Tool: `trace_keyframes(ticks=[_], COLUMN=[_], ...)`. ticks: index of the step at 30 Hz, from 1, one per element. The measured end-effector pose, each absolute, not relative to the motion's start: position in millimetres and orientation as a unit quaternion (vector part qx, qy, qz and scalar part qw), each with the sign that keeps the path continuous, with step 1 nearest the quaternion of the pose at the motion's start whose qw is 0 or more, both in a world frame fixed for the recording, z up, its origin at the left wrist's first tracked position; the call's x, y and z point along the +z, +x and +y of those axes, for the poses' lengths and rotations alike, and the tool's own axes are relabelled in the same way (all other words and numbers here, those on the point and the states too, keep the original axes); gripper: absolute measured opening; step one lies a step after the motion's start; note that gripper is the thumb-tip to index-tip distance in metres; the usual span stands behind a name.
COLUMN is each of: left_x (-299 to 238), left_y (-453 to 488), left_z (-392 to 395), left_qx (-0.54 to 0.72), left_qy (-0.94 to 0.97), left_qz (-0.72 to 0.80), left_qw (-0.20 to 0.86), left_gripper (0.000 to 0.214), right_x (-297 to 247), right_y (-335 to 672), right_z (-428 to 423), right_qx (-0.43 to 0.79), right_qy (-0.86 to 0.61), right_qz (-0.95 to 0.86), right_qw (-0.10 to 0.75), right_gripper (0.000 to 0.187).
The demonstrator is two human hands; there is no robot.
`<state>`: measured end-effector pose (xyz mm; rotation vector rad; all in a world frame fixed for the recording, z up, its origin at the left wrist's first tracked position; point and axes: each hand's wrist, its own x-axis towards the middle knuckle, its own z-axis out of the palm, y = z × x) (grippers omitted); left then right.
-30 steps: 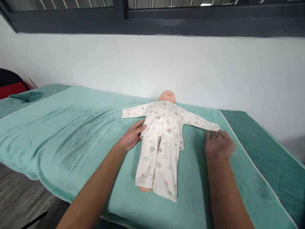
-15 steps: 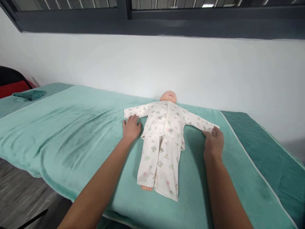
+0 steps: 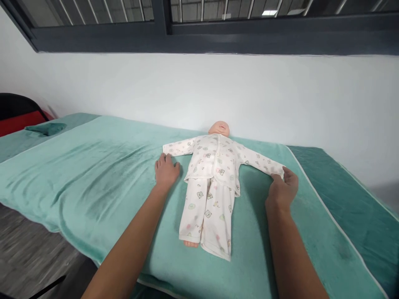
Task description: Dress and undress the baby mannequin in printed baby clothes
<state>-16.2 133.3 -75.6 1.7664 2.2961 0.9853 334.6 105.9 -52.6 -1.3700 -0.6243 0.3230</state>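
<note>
A baby doll lies on its back on the bed, its arms stretched out sideways. It wears a white printed long-sleeved top and matching trousers. Toes peek out of one trouser leg; no foot shows at the other. My right hand pinches the cuff of the right-side sleeve, which is pulled out straight. By the cuff of the left-side sleeve, my left hand rests low with fingers apart; whether the fingertips touch that cuff I cannot tell. Both doll hands are hidden.
A light green plush cover with creases lies over the bed, and darker green cloth shows at the right. Behind stands a white wall under a dark window frame. A red and black object is at the far left.
My left hand has shifted a little left along the sleeve's cuff. My right hand has slid slightly outward and stays on its cuff. The view has tilted up a bit.
</note>
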Motion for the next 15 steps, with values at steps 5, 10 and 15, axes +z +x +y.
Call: trace_keyframes(ticks=[5,10,15], left_x=[-75,-78,-103], left_y=[-17,-34,-110], left_z=[132,90,-16], left_qx=[0.308,0.330,0.362], left_qy=[0.578,0.580,0.578], left_qz=[0.754,0.744,0.730], left_qw=[0.047,0.031,-0.055], left_gripper=[0.063,0.057,0.050], right_x=[-43,-38,-36], right_y=[321,308,304], right_z=[97,87,80], right_qx=[0.053,0.167,0.275], right_qy=[-0.599,-0.572,-0.593], right_qz=[-0.343,-0.462,-0.502], right_qw=[0.721,0.656,0.566], right_gripper=[0.037,0.013,0.007])
